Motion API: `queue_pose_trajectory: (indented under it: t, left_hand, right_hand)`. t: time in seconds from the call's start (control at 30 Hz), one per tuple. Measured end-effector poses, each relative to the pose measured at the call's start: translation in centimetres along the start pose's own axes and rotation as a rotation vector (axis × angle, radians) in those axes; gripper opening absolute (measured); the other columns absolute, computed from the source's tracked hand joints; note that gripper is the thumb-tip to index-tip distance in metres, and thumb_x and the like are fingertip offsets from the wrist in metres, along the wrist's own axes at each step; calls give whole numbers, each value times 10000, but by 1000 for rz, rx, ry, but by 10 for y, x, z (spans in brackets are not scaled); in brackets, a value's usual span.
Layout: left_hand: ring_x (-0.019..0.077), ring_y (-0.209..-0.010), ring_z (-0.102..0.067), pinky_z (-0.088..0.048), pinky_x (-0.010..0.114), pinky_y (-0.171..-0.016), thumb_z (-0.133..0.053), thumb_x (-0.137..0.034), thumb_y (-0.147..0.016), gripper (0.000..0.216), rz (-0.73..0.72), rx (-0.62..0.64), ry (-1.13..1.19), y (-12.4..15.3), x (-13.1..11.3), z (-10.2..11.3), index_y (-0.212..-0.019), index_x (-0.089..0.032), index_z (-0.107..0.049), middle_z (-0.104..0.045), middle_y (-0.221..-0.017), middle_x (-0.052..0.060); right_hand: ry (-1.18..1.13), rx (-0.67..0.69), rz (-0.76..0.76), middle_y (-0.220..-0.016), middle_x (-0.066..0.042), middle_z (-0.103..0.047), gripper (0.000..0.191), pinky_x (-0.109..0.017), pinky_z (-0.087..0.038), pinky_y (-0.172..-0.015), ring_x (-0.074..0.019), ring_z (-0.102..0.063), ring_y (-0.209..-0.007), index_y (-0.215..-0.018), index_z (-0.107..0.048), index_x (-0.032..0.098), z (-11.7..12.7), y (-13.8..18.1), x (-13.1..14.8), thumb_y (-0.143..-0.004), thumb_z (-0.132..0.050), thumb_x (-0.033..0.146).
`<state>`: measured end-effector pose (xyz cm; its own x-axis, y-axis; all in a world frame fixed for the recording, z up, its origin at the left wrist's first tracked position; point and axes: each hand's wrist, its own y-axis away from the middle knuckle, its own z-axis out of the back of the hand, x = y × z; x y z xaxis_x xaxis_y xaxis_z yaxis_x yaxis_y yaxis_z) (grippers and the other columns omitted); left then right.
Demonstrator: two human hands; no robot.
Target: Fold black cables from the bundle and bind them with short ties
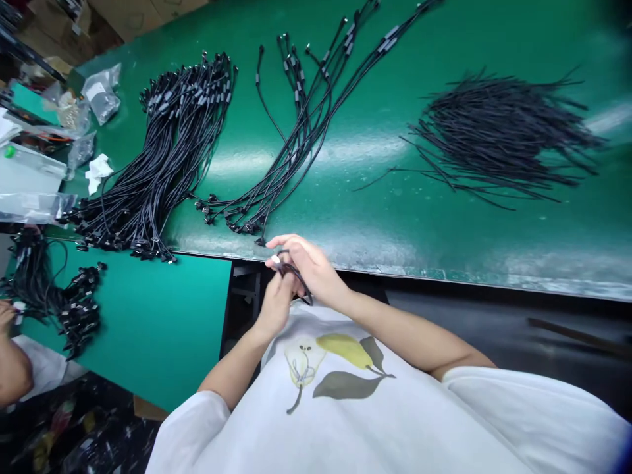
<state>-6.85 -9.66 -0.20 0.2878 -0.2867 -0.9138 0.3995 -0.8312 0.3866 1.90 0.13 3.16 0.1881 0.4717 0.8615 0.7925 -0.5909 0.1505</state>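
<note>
Close to my body, at the front edge of the green table (375,230), both hands meet around a coiled black cable (302,284). My left hand (277,304) is closed on it, with the thumb pressed near a small whitish piece whose kind I cannot make out. From the other side, my right hand (316,270) curls its fingers around the same cable; part of the loop is hidden in the palm. Just beyond the fingers, a loose group of black cables (291,161) with grey sleeves and connector ends lies on the table.
A thick bundle of cables (162,151) lies to the left, and a pile of thin black strips (498,131) to the right. Plastic bags (102,92) and crumpled white tissue (97,172) sit far left. Another person's hand (6,317) is beside more cables (34,270) at a lower table.
</note>
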Motion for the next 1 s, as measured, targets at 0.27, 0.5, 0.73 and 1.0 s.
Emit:
queue_pose_trajectory:
  t: [0.27, 0.5, 0.73, 1.0]
  left_hand:
    - [147, -715, -551, -434, 271, -722, -652, -500, -826, 345, 77, 162, 49, 0, -22, 10, -792, -164, -581, -436, -631, -30]
    - [221, -1008, -517, -423, 358, -956, -574, -635, -815, 517, -92, 108, 77, 6, -10, -16, -603, -171, -493, -511, -913, 63]
    - [164, -839, -559, -512, 336, -800, -661, -619, -754, 510, 138, 191, 191, 5, -18, -16, -632, -166, -461, -515, -816, 21]
    - [141, -697, -556, -470, 310, -718, -659, -523, -811, 393, 103, 280, -18, 9, -2, -18, -989, -190, -548, -587, -753, -5]
  right_hand:
    - [444, -23, 54, -880, -29, -649, 222, -294, -490, -825, -137, -621, -860, -907, -580, 174, 38, -2, -4, -920, -481, 372]
    - [-121, -104, -53, -973, -41, -628, 380, -163, -327, -406, -73, -520, -616, -1048, -628, 181, 20, -6, 0, -816, -621, 482]
    - [-267, -91, -108, -973, -70, -649, 379, -143, -355, -396, -133, -621, -773, -1037, -578, 190, 7, -2, 16, -834, -612, 508]
    - [-152, -28, -63, -690, 40, -504, 446, -128, -312, -412, -53, -442, -523, -978, -485, 206, 9, 4, 23, -868, -509, 637]
